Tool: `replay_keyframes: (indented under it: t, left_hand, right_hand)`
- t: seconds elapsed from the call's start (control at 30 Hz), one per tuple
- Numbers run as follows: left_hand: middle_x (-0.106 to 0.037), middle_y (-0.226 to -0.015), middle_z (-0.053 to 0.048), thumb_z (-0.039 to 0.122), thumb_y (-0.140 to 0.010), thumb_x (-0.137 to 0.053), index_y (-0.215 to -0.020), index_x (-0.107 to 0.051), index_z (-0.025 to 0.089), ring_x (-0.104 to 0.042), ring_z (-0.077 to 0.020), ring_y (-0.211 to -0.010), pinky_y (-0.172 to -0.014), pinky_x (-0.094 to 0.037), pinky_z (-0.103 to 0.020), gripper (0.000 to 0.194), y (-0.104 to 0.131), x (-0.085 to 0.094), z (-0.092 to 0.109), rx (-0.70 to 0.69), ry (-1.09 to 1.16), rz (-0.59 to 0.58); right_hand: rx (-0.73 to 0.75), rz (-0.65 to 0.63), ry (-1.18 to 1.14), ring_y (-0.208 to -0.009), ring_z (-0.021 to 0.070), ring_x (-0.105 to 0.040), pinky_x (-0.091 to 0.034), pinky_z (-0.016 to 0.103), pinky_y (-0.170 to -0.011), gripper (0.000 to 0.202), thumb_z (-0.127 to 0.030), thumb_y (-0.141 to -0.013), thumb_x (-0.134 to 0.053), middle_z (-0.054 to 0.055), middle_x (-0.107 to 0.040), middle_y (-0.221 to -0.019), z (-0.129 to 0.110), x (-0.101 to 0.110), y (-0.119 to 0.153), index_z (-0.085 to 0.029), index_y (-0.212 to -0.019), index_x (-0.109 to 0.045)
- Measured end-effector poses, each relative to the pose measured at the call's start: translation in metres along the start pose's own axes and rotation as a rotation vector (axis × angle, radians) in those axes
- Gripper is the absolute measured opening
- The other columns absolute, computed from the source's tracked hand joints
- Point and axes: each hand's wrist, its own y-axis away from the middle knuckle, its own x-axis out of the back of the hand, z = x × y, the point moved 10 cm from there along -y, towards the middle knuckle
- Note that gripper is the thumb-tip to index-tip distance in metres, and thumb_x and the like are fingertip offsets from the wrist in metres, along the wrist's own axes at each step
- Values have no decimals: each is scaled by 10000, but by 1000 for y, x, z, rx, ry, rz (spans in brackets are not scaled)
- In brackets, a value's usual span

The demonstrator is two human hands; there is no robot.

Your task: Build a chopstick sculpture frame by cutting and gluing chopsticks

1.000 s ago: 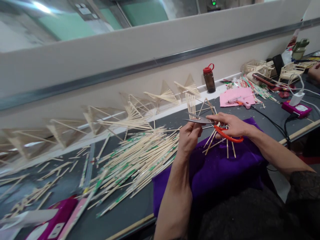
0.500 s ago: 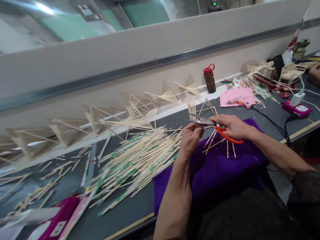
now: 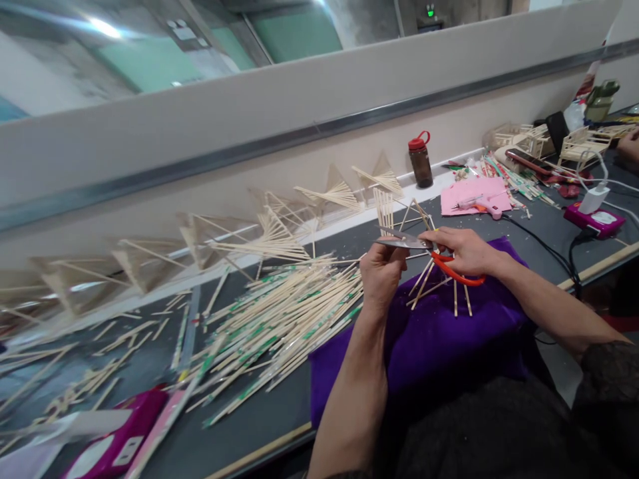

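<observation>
My right hand [image 3: 462, 249] is closed on the red-handled scissors [image 3: 407, 241], whose blades are parted and point left, just above my left hand. My left hand [image 3: 383, 269] is closed, thumb and fingers pinched at the lower blade. Its fingers grip a frame of thin wooden sticks [image 3: 384, 207], though the exact spot they hold is hidden. A fan of sticks rises behind the fingers, a triangle of sticks stands beside it, and several stick ends [image 3: 455, 297] hang below my right hand. Under the frame lies a purple cloth [image 3: 449, 346] over my lap and the table edge.
A heap of wooden chopsticks [image 3: 289, 313], some in green-marked wrappers, lies left. Stick models [image 3: 334, 193] line the wall. A brown bottle [image 3: 420, 163], pink glue gun [image 3: 482, 205] on pink cloth, and magenta power strip [image 3: 594, 219] stand right. A co-worker's hand [image 3: 630, 143] shows far right.
The view has shifted slightly, so the surroundings sit a little further right and lower. Both hands, the scissors and the frame keep nearly the same pose.
</observation>
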Motion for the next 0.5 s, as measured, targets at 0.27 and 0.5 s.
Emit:
replay_keyframes:
  t: [0.27, 0.5]
  left_hand:
    - [-591, -547, 41, 356, -709, -722, -756, -642, 187, -410, -68, -419, -417, -297, -200, 193, -3, 6, -9, -18, -26, -8]
    - [-549, -501, 48, 368, -734, -694, -725, -633, 175, -347, -53, -378, -373, -236, -193, 203, 0, -4, -11, 32, 8, -62]
  right_hand:
    - [-35, -29, -27, -857, 188, -583, -482, 366, -777, 610, -443, -788, -683, 63, -610, -1052, 3, -5, 0, -253, -1336, -497]
    - [-39, -59, -90, -948, 214, -573, -477, 396, -863, 693, -486, -770, -696, 79, -571, -1111, 3, -6, 0, -268, -1383, -458]
